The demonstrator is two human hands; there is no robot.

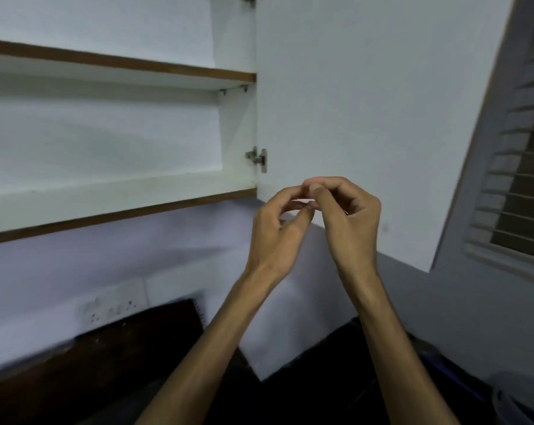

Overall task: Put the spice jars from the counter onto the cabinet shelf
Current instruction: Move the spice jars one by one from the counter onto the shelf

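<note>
The white wall cabinet stands open, and its lower shelf point(112, 194) with a brown front edge is bare. An upper shelf point(115, 64) is bare too. My left hand point(279, 228) and my right hand point(350, 219) are raised together in front of the open cabinet door point(366, 96), just right of the lower shelf's end. Their curled fingertips touch each other, and I see nothing held in them. No spice jar is in view. The counter point(75, 372) is dark and blurred at the bottom.
The open door hangs on a metal hinge point(258, 157) right above my hands. A white socket plate point(112, 305) sits on the wall below the shelf. A louvred window point(523, 167) is at the right edge.
</note>
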